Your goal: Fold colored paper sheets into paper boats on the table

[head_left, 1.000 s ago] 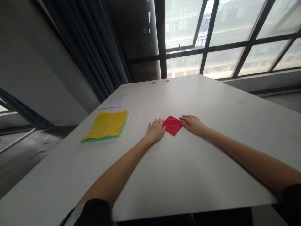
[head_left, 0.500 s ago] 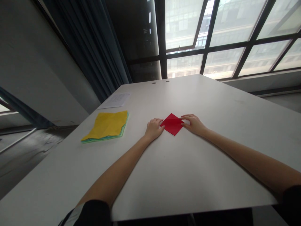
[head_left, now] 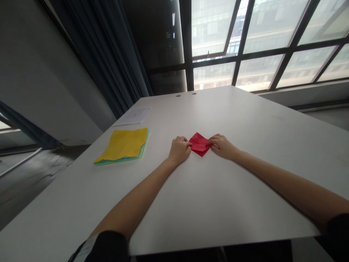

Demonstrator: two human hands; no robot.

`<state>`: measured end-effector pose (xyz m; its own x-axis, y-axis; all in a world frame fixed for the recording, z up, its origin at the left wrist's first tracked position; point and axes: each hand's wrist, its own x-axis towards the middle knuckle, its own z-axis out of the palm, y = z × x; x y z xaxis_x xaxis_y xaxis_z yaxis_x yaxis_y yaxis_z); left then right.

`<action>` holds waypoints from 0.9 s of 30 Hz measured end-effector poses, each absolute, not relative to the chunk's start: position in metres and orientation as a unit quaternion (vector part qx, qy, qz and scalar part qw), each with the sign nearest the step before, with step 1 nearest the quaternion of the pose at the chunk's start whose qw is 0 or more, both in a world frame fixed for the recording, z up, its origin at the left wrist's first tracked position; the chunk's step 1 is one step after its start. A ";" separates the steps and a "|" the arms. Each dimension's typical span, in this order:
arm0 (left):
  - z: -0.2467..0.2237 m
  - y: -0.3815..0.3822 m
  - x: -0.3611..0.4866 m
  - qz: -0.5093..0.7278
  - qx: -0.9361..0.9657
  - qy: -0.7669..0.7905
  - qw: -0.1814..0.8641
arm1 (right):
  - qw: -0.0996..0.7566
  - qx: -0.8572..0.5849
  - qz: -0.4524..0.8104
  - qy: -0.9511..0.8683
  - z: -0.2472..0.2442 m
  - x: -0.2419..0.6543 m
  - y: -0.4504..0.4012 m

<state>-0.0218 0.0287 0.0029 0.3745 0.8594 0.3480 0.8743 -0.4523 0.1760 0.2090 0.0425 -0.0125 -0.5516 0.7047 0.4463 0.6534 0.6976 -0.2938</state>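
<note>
A red folded sheet of paper (head_left: 198,142), roughly diamond-shaped with creases and a raised flap, lies on the white table (head_left: 201,193) between my hands. At its left corner my left hand (head_left: 180,149) is closed, thumb and fingers pinching the edge. My right hand (head_left: 220,146) grips the opposite corner, with its fingertips over the paper's right side. Parts of both side corners are hidden under the fingers.
To the left lies a stack of coloured paper (head_left: 124,143), yellow on top with green and blue edges below. Behind it is a white printed sheet (head_left: 133,116). Two round dark holes (head_left: 178,96) mark the far table edge. A blue curtain (head_left: 109,54) and windows stand beyond.
The red paper has gone from a flat diamond to one with its layers lifted and side corners drawn inward. Both hands have come slightly closer together.
</note>
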 end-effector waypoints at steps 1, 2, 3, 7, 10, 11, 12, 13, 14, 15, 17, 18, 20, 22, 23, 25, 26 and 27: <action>0.004 0.027 -0.019 -0.194 -0.829 -0.524 0.026 | 0.273 -0.387 0.049 -0.879 -0.011 0.207 0.040; 0.005 0.025 -0.017 -0.190 -0.831 -0.523 0.031 | 0.270 -0.387 0.053 -0.880 -0.009 0.204 0.038; 0.005 0.023 -0.014 -0.185 -0.833 -0.520 0.034 | 0.265 -0.388 0.057 -0.881 -0.008 0.202 0.036; 0.006 0.018 -0.007 -0.176 -0.850 -0.495 0.030 | 0.243 -0.401 0.063 -0.881 -0.004 0.197 0.030; 0.005 0.016 -0.006 -0.171 -0.856 -0.487 0.031 | 0.231 -0.414 0.056 -0.879 -0.006 0.196 0.030; 0.005 0.016 -0.006 -0.168 -0.854 -0.491 0.034 | 0.229 -0.416 0.054 -0.879 -0.006 0.197 0.030; 0.005 0.016 -0.006 -0.166 -0.850 -0.498 0.040 | 0.226 -0.417 0.051 -0.879 -0.007 0.197 0.031; 0.005 0.017 -0.007 -0.164 -0.846 -0.505 0.047 | 0.222 -0.417 0.049 -0.880 -0.007 0.197 0.031; 0.005 0.018 -0.007 -0.163 -0.841 -0.513 0.055 | 0.220 -0.417 0.047 -0.881 -0.007 0.198 0.031; 0.005 0.019 -0.008 -0.162 -0.836 -0.521 0.061 | 0.218 -0.417 0.046 -0.881 -0.007 0.198 0.031; 0.005 0.021 -0.011 -0.158 -0.825 -0.538 0.066 | 0.215 -0.417 0.044 -0.882 -0.006 0.198 0.030; 0.005 0.023 -0.012 -0.157 -0.819 -0.548 0.064 | 0.215 -0.417 0.044 -0.882 -0.006 0.198 0.030; 0.005 0.025 -0.015 -0.161 -0.804 -0.569 0.057 | 0.214 -0.418 0.044 -0.882 -0.005 0.197 0.029; 0.003 0.028 -0.018 -0.171 -0.791 -0.585 0.047 | 0.214 -0.418 0.043 -0.882 -0.005 0.197 0.029; 0.003 0.029 -0.019 -0.178 -0.788 -0.588 0.040 | 0.214 -0.418 0.042 -0.882 -0.005 0.197 0.029; 0.001 0.032 -0.020 -0.189 -0.791 -0.581 0.028 | 0.213 -0.416 0.041 -0.883 -0.005 0.197 0.030; 0.000 0.033 -0.021 -0.197 -0.795 -0.573 0.025 | 0.212 -0.415 0.040 -0.884 -0.005 0.197 0.030; -0.001 0.033 -0.021 -0.206 -0.800 -0.564 0.025 | 0.210 -0.415 0.039 -0.885 -0.005 0.197 0.030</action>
<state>-0.0212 0.0334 -0.0006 0.2798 0.8908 0.3581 0.9118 -0.3633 0.1914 0.1972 0.0304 -0.0054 -0.5679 0.7501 0.3389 0.7171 0.6530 -0.2437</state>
